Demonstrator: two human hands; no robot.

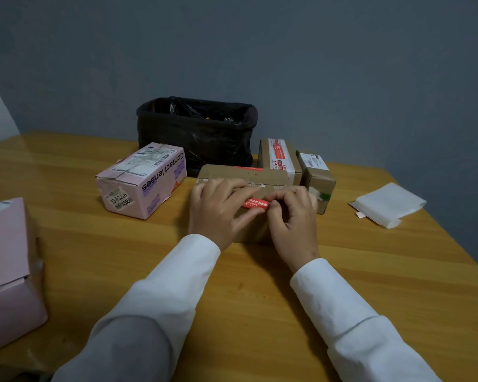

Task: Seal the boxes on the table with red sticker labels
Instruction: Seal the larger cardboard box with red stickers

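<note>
Your left hand (218, 208) is lying with straight fingers on the brown cardboard box (257, 177) at mid-table (232, 285). Your right hand (293, 216) is pinching the red sticker label (255, 204), white-printed, at the box's near top edge.

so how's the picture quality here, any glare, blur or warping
Head view: dim, even light; a soft sheen on the far left of the table; wide-angle bending toward the edges, where the pink box at the left looks soft; the red sticker between the left hand and right hand is sharp enough to show print.
</note>
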